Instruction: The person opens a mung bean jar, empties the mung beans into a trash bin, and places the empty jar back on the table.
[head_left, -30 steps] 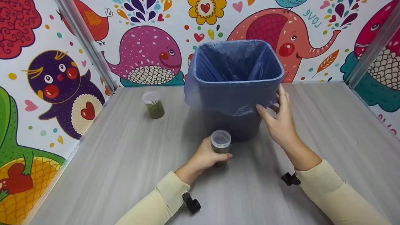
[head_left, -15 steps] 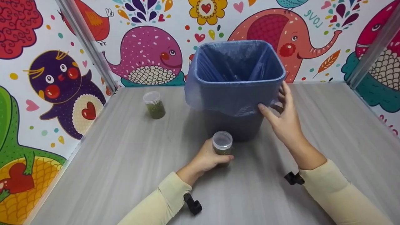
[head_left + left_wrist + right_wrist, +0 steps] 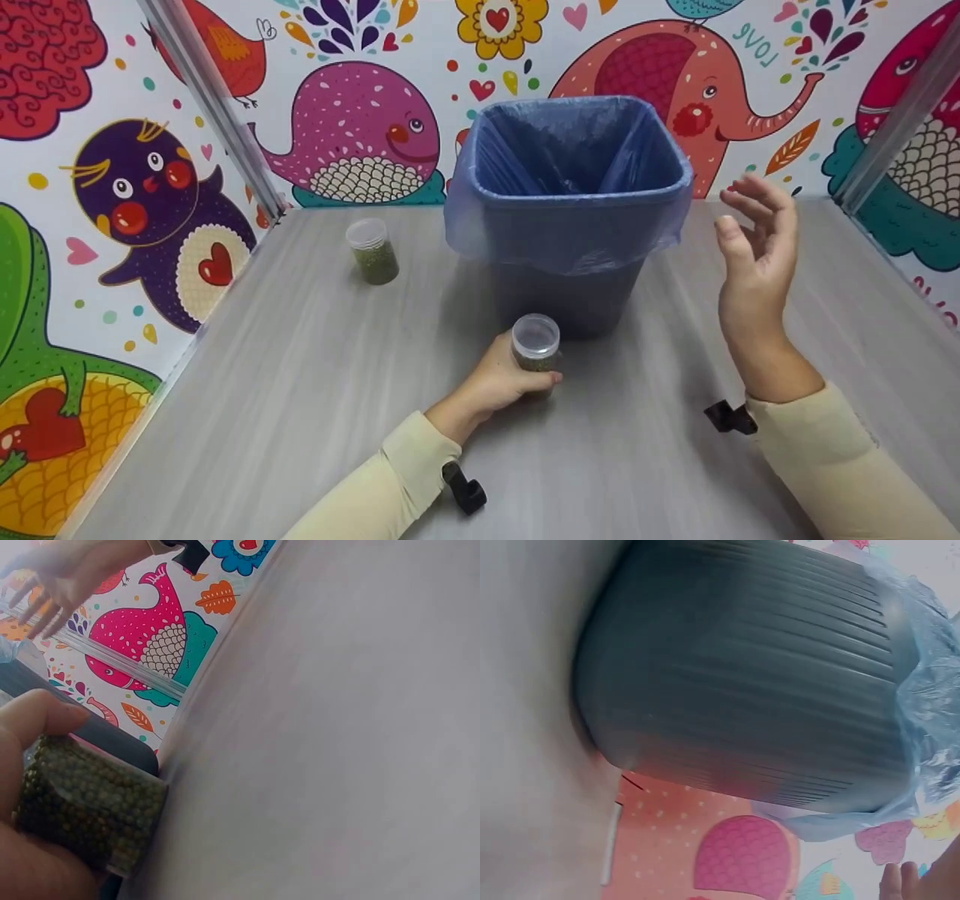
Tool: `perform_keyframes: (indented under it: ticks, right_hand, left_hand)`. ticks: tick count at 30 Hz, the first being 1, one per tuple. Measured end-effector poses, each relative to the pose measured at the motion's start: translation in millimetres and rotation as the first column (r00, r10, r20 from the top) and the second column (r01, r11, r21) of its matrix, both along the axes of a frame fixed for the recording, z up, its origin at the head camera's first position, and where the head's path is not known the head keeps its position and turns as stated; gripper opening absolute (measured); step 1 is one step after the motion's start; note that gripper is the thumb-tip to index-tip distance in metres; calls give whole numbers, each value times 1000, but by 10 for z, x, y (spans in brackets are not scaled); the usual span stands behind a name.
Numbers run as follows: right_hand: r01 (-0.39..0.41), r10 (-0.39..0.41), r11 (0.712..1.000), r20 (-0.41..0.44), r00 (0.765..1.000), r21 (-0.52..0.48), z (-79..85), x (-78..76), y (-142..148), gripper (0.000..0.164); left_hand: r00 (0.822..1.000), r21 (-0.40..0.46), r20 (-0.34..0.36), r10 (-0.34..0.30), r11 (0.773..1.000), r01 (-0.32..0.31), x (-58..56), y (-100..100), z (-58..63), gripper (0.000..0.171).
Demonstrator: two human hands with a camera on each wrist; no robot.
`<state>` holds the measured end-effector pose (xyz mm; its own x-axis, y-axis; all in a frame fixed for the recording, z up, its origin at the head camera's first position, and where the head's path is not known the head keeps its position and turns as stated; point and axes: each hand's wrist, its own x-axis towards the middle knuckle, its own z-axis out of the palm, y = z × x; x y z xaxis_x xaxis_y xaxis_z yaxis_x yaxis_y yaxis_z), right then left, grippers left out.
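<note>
My left hand [image 3: 499, 379] grips a clear plastic jar [image 3: 536, 341] with a translucent lid, upright in front of the bin. The left wrist view shows small round green beans [image 3: 94, 802] filling the jar's lower part. A dark grey trash bin [image 3: 570, 304] stands behind it, lined with a blue plastic bag [image 3: 581, 232] folded down over the rim. Raised to the right of the bin, my right hand [image 3: 757, 292] holds nothing; its fingers are loosely bent and apart from the bag. Its fingertips show at the lower corner of the right wrist view.
A second lidded jar [image 3: 373, 259] with green contents stands on the table [image 3: 315, 390] left of the bin. Printed cartoon walls [image 3: 360, 127] with metal corner posts [image 3: 214, 109] enclose the back and sides. Black clips [image 3: 463, 487] sit at both sleeve cuffs.
My right hand has let go of the bin's bagged side and moved away to the right. The bag's right edge now hangs free. The left hand keeps its grip on the jar.
</note>
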<state>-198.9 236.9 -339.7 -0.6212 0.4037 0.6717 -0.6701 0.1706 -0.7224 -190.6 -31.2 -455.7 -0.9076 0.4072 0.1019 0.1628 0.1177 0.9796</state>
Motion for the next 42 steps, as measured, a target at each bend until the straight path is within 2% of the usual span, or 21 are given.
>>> perform_keyframes:
  ticks: [2,4,7,10,13,15,19,22,24,27,30,32,36,42]
  right_hand:
    - [45,-41,998,-71,997,54,15,46,-51,41]
    - [57,-41,992,-141,989,114,27,98,-115,34]
    - [-28,67,983,-212,975,181,28,178,-228,32]
    - [-160,225,948,-223,949,276,-5,233,-326,34]
    - [-271,349,880,-144,926,390,-65,267,-399,37]
    - [-325,389,828,-51,920,457,-116,272,-441,43]
    - [-403,396,744,134,908,533,-249,267,-520,53]
    - [-468,380,713,273,884,523,-357,257,-590,59]
    - [-515,373,706,363,854,486,-426,253,-640,64]
    - [-578,371,700,478,796,419,-523,265,-715,73]
    - [-627,387,695,551,739,352,-610,278,-782,79]
    - [-645,398,698,581,710,311,-662,290,-821,82]
    - [-653,418,720,604,678,234,-719,332,-902,82]
    - [-658,440,737,630,640,154,-761,375,-995,79]
  left_hand:
    - [1000,1,-3,0,1000,0,-4,3,-7,55]
    - [1000,-4,-9,5,1000,-5,-14,7,-15,56]
    - [1000,3,-16,11,1000,-11,-19,8,-23,57]
    - [1000,6,-15,17,1000,-17,-20,6,-31,57]
    - [1000,5,-8,23,1000,-23,-20,2,-34,57]
    - [1000,-1,-6,28,1000,-28,-14,-2,-32,59]
    - [1000,-5,-8,29,1000,-30,-8,0,-27,62]
    - [1000,7,-15,25,1000,-25,-5,13,-24,62]
    - [1000,14,-21,22,1000,-22,-1,26,-22,62]
    - [1000,13,-17,18,1000,-18,11,41,-24,64]
    - [1000,28,-1,3,1000,-3,22,51,-20,68]
    - [1000,44,-7,-11,999,11,21,53,-20,72]
    - [999,60,-41,-24,998,27,13,53,-26,77]
    - [997,28,-71,14,1000,-12,13,68,-38,71]
